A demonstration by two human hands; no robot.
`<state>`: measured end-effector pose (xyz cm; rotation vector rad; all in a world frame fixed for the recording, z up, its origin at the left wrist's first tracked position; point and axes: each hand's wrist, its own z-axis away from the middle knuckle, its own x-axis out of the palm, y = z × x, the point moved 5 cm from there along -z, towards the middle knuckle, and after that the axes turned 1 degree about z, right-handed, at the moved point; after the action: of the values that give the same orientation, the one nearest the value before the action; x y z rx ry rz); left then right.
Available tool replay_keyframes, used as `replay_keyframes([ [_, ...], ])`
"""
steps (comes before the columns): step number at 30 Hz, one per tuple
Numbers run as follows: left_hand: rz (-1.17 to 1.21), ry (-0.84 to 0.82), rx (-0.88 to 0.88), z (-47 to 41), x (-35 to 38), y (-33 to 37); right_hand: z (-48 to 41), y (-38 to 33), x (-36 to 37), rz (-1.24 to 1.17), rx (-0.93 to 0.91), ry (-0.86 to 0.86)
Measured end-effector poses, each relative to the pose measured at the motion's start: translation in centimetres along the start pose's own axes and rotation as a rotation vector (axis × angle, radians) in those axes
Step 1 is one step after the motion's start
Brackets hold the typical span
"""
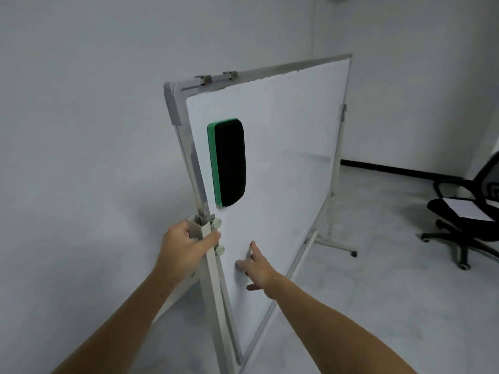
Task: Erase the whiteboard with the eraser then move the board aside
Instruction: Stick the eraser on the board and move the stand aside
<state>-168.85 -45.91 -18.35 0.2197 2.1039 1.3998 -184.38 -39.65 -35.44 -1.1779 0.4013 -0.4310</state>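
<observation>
Two hands engage the board for the move aside. Nearest you, your left hand [186, 244] curls round the top of the stand's near upright [213, 279], one digit crossing its front between two white knobs [216, 223]. Your right hand [259, 268] lies open, its straight, spread fingertips [253, 249] touching the lower part of the whiteboard [283, 171] and gripping nothing. The writing surface appears wiped clean, though a faint smear at mid-height may be only glare. The eraser [229, 163] clings upright to the upper left of the panel, black felt outward, in neither hand. To do this step well, steer with the gripped upright and let the flat hand merely steady the panel, since pressing there may tilt it. Move slowly so the eraser does not slide off, and watch the far leg [340, 247] and the office chair [464, 211] beyond.
</observation>
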Motion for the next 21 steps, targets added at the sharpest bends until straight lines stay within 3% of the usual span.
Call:
replay_keyframes([
  [21, 0.019, -0.171, -0.012, -38.6, 33.5, 2.3, -32.5, -8.6, -29.8, 0.005, 0.038, 0.040],
])
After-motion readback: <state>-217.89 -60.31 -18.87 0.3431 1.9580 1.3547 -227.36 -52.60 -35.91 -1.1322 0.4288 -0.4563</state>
